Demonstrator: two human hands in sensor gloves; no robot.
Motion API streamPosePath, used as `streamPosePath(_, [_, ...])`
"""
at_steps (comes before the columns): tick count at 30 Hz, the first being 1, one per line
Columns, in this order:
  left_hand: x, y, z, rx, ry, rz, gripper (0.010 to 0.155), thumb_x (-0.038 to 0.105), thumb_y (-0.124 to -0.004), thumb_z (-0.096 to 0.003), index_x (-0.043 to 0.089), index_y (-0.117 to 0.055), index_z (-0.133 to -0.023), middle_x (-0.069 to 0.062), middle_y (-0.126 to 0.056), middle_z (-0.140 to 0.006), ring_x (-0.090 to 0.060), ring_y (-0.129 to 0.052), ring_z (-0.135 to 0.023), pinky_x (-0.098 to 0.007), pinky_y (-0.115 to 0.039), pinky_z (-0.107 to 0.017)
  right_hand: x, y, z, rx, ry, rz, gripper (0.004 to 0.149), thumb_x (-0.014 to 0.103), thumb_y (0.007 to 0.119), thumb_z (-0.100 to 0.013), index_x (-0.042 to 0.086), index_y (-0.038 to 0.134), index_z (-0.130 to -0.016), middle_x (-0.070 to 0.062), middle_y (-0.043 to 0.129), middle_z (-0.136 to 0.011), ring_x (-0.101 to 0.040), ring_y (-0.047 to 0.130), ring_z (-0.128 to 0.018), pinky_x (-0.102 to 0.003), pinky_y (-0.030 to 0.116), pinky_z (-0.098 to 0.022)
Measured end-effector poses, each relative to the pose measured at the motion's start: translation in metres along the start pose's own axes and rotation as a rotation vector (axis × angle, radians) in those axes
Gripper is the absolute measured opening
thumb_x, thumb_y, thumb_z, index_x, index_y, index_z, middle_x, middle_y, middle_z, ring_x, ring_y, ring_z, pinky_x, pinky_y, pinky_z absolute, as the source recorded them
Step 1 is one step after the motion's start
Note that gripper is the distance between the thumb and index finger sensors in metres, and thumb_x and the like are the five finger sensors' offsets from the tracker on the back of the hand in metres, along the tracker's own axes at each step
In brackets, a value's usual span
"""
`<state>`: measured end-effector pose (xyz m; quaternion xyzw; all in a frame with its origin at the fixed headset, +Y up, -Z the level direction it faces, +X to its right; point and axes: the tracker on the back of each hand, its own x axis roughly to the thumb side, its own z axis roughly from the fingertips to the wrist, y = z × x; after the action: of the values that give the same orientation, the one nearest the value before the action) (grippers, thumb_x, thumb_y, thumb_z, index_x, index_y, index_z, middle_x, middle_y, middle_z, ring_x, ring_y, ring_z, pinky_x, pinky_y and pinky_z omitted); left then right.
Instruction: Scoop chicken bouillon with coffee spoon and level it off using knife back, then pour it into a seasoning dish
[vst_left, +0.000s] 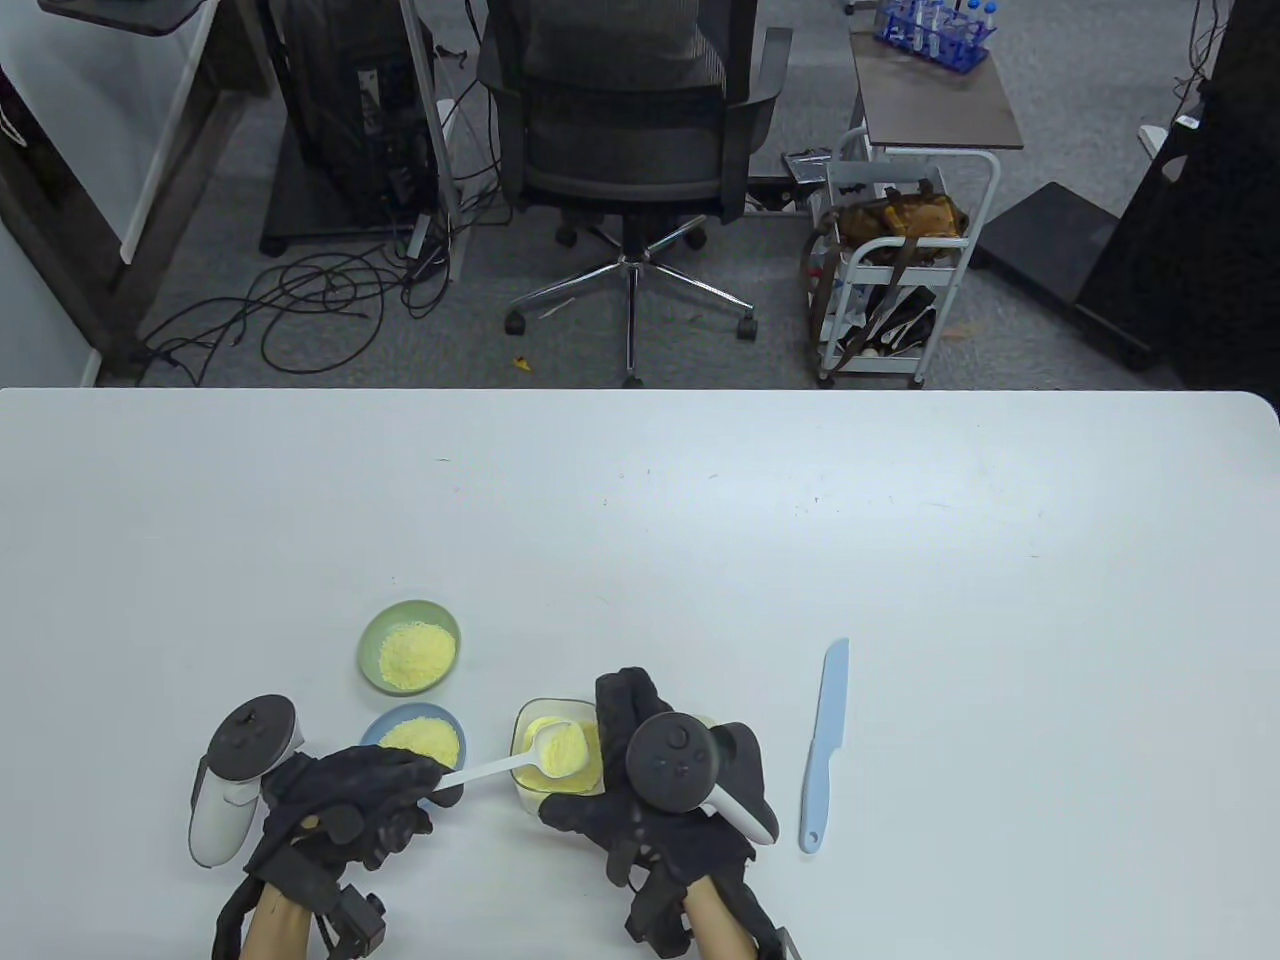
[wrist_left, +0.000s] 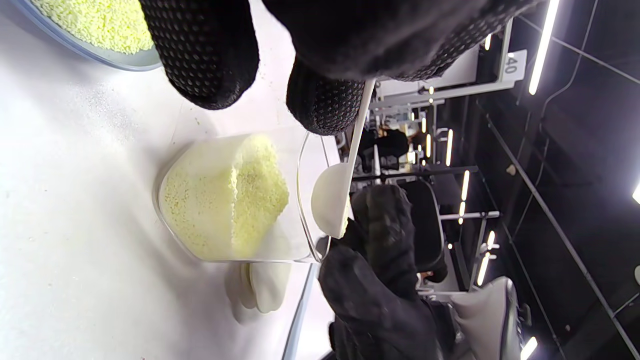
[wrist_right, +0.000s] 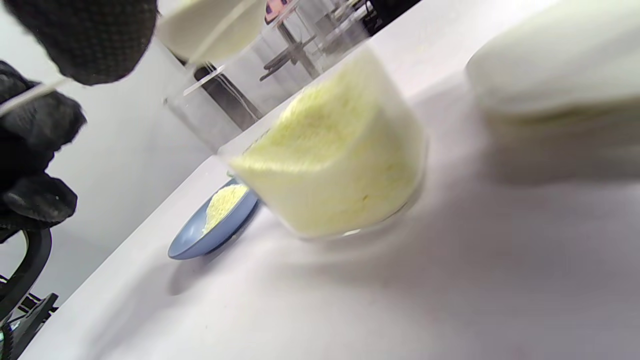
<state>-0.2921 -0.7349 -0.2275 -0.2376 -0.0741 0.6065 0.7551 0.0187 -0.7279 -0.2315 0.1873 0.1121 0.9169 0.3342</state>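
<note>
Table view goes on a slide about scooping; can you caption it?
Left hand holds a white spoon over the bouillon jar steadied by the right hand; knife lies unused.

On the table (vst_left: 700, 520), two dishes (vst_left: 409, 646) (vst_left: 412, 738) sat one behind the other, left of the jar (vst_left: 556, 745). The spoon (vst_left: 545, 752) hung over the jar, between the left hand (vst_left: 345, 805) and right hand (vst_left: 655, 790). The knife (vst_left: 825, 745) lay right of all.
</note>
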Motion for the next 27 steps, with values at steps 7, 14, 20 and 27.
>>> streamPosePath(7, [0.000,0.004,0.002,0.018,-0.013,0.017,0.044,0.036,-0.081,-0.0448,-0.004,-0.093,-0.061,0.004,-0.094,-0.011,0.005,-0.082,0.009,-0.032,-0.083,-0.039,-0.037,-0.051,0.038,-0.152,0.142,0.041,0.099,0.045,0.084,-0.044,0.012,0.009,-0.100,-0.022,0.002,-0.106,-0.051,0.026,-0.098,-0.069,0.025,-0.072])
streamPosePath(14, [-0.001,0.005,0.003,0.022,-0.016,0.020,0.045,0.036,-0.081,-0.0448,-0.004,-0.093,-0.061,0.004,-0.094,-0.011,0.005,-0.082,0.009,-0.032,-0.083,-0.039,-0.080,-0.083,0.075,-0.393,0.405,0.042,0.087,0.036,0.084,-0.045,0.007,0.024,-0.101,-0.026,0.025,-0.105,-0.048,0.045,-0.091,-0.066,0.037,-0.069])
streamPosePath(20, [0.000,0.005,0.005,0.025,-0.018,0.029,0.045,0.036,-0.081,-0.0448,-0.004,-0.093,-0.061,0.004,-0.094,-0.011,0.005,-0.082,0.009,-0.032,-0.083,-0.039,-0.112,-0.075,0.082,-0.378,0.711,0.273,0.068,0.040,0.085,-0.042,0.001,0.060,-0.092,-0.026,0.077,-0.079,-0.031,0.089,-0.049,-0.052,0.073,-0.041])
streamPosePath(27, [-0.002,0.005,0.006,0.022,-0.011,0.038,0.044,0.036,-0.081,-0.0448,-0.004,-0.093,-0.062,0.004,-0.094,-0.011,0.005,-0.082,0.009,-0.032,-0.083,-0.039,-0.130,-0.053,0.069,-0.183,0.846,0.422,0.063,0.047,0.080,-0.043,0.002,0.068,-0.085,-0.020,0.084,-0.066,-0.023,0.090,-0.036,-0.046,0.077,-0.033])
